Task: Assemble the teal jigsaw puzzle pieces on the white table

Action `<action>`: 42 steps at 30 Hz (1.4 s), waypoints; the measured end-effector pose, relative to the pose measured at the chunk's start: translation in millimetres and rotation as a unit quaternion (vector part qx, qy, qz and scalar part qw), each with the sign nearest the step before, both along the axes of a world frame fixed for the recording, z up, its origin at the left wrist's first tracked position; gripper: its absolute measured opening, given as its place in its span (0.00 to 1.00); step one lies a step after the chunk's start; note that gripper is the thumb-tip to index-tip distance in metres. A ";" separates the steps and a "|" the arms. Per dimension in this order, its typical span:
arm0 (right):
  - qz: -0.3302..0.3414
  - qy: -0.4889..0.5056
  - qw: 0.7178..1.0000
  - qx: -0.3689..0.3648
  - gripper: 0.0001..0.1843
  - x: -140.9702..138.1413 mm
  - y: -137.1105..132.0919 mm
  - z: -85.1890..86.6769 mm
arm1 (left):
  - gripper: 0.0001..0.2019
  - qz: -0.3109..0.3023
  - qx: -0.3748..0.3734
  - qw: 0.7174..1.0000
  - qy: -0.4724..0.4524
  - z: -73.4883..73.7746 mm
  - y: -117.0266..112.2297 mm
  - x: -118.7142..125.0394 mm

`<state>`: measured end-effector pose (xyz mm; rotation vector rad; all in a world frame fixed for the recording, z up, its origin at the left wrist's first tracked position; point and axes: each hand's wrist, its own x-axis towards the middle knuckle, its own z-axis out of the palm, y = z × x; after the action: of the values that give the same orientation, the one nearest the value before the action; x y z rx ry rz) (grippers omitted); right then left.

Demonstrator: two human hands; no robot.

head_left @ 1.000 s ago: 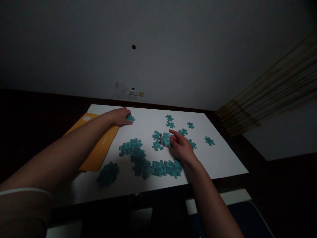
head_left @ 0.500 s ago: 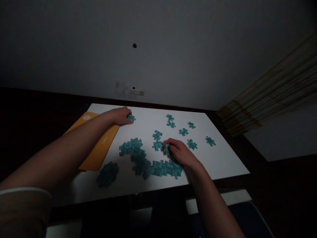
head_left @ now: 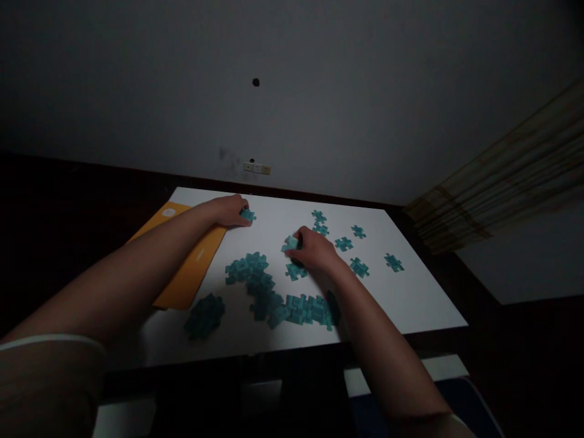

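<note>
Looking down at a white table (head_left: 410, 298) covered in teal jigsaw pieces here, and both hands are busy. The left hand (head_left: 249, 214) is out near the far edge, thumb and fingers closed around one puzzle piece (head_left: 249, 216) with its knobby side poking out. That forearm reaches right across an orange board (head_left: 185, 286) lying on the left part of the table.

The right hand (head_left: 294, 244) is around the middle, pinching another piece (head_left: 289, 244) between thumb and fingers. Can't tell if that one is lifted or resting on the table. Just below it, on the near side, there's a loose piece (head_left: 295, 272) partly tucked behind the hand.

Over to the right, a handful of singles are spread out, the farthest right being a lone piece (head_left: 394, 263). Closer in, a long heap (head_left: 269, 301) of overlapping pieces curves along toward the right forearm, and a separate round pile (head_left: 205, 316) sits near the board's close corner, pretty dim down there.
</note>
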<state>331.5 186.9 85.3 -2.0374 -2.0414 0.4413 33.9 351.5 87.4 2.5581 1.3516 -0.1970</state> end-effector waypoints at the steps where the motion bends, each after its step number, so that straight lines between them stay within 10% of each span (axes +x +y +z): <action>1: -0.014 0.029 0.999 0.016 0.16 2.3 -1.2 1.1 | 0.42 0.000 -0.001 1.000 0.003 0.3 -0.3 0.3; 5: -0.054 0.183 0.977 0.092 0.12 18.4 -30.2 6.6 | 0.44 0.003 0.001 1.000 0.005 1.9 -1.8 2.1; 8: 0.014 0.266 0.964 0.011 0.12 29.6 -74.7 6.3 | 0.43 0.011 -0.003 1.000 -0.002 2.4 -2.7 3.3; 13: 0.005 0.106 0.994 0.009 0.09 31.9 -124.9 3.1 | 0.42 0.011 -0.008 1.000 -0.009 2.0 -1.6 2.5; 23: -0.001 -0.062 0.998 -0.007 0.18 -20.9 -80.0 14.9 | 0.40 -0.021 0.001 1.000 -0.014 -8.3 14.3 -6.7; 42: 0.027 -0.031 0.999 0.004 0.25 -37.3 -71.2 9.7 | 0.36 0.013 -0.026 0.999 -0.036 -10.7 23.0 -16.5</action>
<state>294.2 115.8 95.0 -2.0202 -2.1357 0.3829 17.5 374.5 76.7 2.4782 1.3360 -0.1311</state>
